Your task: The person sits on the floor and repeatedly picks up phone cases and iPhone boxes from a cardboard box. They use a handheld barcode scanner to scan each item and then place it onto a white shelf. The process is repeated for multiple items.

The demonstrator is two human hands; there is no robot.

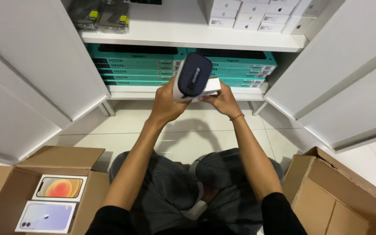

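Resting between both hands' grip: white box [195,82]

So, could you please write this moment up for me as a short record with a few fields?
setting: open white cabinet above a tiled floor
left hand: grips a white box with a dark navy picture
right hand: supports the same box from the other end
lower shelf: stack of flat teal boxes
upper shelf: small white boxes
floor left: cardboard box holding two phone boxes
floor right: second cardboard box
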